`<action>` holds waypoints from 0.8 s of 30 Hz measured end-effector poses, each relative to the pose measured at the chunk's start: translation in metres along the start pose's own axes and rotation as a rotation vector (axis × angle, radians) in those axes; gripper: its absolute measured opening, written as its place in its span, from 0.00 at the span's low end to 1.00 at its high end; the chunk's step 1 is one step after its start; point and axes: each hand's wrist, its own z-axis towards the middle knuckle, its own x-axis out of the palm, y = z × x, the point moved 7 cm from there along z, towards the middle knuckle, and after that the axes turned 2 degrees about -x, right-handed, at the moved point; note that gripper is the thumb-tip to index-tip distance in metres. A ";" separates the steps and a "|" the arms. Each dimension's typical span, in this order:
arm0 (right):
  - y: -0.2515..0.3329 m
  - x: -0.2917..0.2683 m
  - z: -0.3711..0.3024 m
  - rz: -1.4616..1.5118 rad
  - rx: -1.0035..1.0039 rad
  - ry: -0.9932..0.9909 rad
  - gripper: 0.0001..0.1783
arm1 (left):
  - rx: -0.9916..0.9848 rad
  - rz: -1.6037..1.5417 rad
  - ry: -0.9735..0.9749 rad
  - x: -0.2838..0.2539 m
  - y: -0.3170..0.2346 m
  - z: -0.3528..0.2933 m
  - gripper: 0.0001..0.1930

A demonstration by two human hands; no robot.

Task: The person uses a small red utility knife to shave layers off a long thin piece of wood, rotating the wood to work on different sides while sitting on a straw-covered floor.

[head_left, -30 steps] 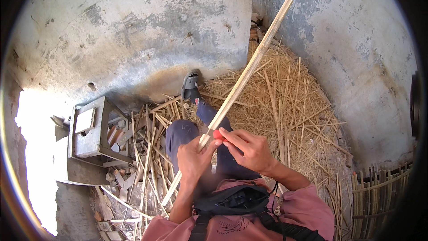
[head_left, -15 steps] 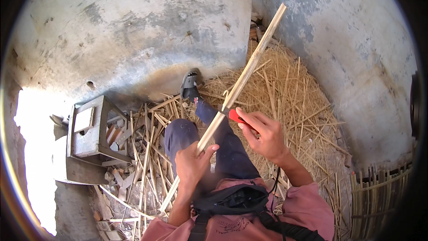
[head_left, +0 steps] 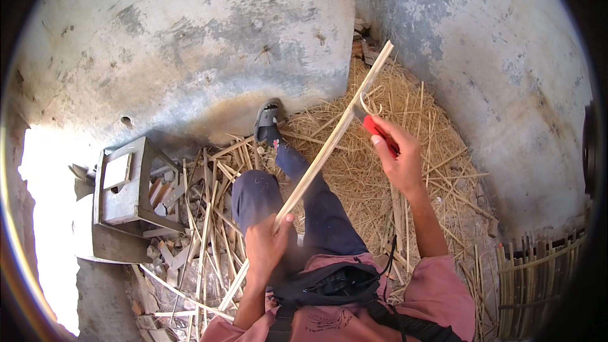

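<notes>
Step in hand: shaving a bamboo strip (head_left: 329,145) that runs from lap to far right. Left hand (head_left: 269,247) clamps its near end; right hand (head_left: 396,155) grips a red-handled knife (head_left: 373,128) mid-strip, shaving curling off. Next move needs steady blade angle, firm left grip.

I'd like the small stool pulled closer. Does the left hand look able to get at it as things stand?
Probably not right away: the left hand is gripping the bamboo strip. The stool stands on its side, with only scraps between.
</notes>
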 end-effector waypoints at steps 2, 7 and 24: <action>-0.012 0.000 -0.002 0.113 0.129 -0.058 0.21 | 0.008 -0.007 0.002 -0.001 0.000 0.001 0.26; -0.046 0.019 -0.015 0.627 0.542 -0.078 0.22 | -0.002 -0.073 0.039 0.006 0.013 0.004 0.27; -0.032 0.077 -0.029 0.865 0.647 0.087 0.22 | 0.013 -0.246 0.257 0.013 0.013 -0.001 0.27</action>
